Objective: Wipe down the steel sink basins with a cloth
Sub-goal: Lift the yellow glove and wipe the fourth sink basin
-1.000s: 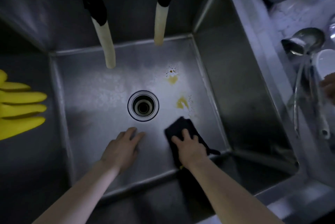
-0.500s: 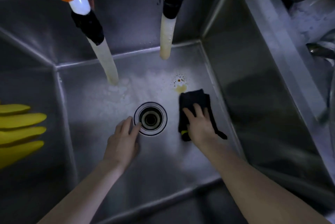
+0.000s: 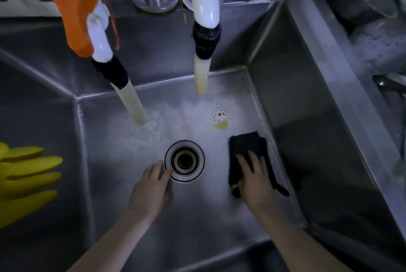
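— Cloth?
— Black cloth (image 3: 248,150) lay flat on the sink basin (image 3: 197,216) floor, right of the drain (image 3: 184,161); I saw the right hand (image 3: 254,181) pressing it, palm down, unclenched.
— Left?
— Left hand (image 3: 151,188) spread flat, holding nothing, fingertips at the drain rim — yellowish stain (image 3: 222,124) just beyond the cloth.

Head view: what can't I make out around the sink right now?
- Floor under the black cloth: covered by it and the right hand.
- Yellow glove: cut off by the left edge.
- Drain interior: too dark.
- Whether the left hand presses the floor: unclear.
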A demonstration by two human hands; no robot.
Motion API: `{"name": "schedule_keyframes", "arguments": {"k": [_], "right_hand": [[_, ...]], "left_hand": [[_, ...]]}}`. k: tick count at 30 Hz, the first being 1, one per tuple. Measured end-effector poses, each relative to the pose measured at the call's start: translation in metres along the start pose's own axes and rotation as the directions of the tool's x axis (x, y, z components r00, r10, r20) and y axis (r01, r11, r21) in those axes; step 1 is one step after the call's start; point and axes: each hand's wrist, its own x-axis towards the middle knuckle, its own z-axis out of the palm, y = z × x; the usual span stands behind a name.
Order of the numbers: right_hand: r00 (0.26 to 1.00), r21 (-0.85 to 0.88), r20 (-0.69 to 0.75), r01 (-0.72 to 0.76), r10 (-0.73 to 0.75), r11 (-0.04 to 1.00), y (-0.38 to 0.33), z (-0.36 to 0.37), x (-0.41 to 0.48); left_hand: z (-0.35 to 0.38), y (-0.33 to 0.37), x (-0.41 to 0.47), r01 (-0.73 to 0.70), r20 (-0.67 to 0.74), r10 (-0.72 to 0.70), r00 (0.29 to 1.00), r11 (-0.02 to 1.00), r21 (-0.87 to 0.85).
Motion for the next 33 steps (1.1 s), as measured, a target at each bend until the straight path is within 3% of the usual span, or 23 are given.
{"name": "schedule_keyframes", "arguments": {"k": [3,6,9,12,16,18,22,26,29,33], "right_hand": [[0.992,-0.002,-0.107,-0.07,0.07,0.998,0.001,-0.028,0.056],[0.988,-0.117,-0.137,0.051,-0.067,0.992,-0.022,-0.047,0.117],[0.991,-0.164,-0.073,0.098,-0.111,0.982,-0.06,-0.047,0.143],[0.96,-0.216,-0.032,0.265,-0.279,0.94,-0.082,-0.026,0.123],[0.851,-0.226,0.085,0.523,-0.519,0.822,-0.074,0.006,0.066],[0.886,-0.135,0.053,0.463,-0.46,0.876,-0.055,0.011,0.044],[0.982,-0.031,-0.065,0.175,-0.176,0.984,-0.025,-0.009,0.059],[0.992,-0.02,-0.128,-0.006,0.004,1.0,-0.039,-0.043,0.128],[0.993,-0.094,-0.089,0.071,-0.079,0.993,-0.078,-0.047,0.153],[0.94,-0.183,-0.019,0.331,-0.34,0.926,-0.155,-0.025,0.151]], "left_hand": [[-0.003,-0.003,0.0,-0.026,-0.006,0.026,1.0,0.999,0.037],[-0.001,-0.008,0.001,-0.042,-0.02,0.042,0.999,0.999,0.007],[-0.002,-0.016,0.004,-0.066,-0.002,0.066,0.998,0.997,0.03],[-0.006,-0.02,0.002,-0.043,0.002,0.043,0.999,0.998,0.048],[-0.009,-0.019,-0.001,0.009,0.02,-0.011,1.0,0.997,0.078],[-0.01,-0.02,-0.002,0.02,0.037,-0.022,0.999,0.997,0.077],[-0.011,-0.025,-0.004,0.021,0.016,-0.022,1.0,0.997,0.072],[-0.013,-0.039,-0.009,0.06,-0.034,-0.06,0.998,0.998,0.002],[-0.011,-0.053,-0.02,0.106,-0.071,-0.108,0.992,0.994,-0.027],[-0.014,-0.074,-0.036,0.168,-0.11,-0.173,0.979,0.984,-0.052]]}}
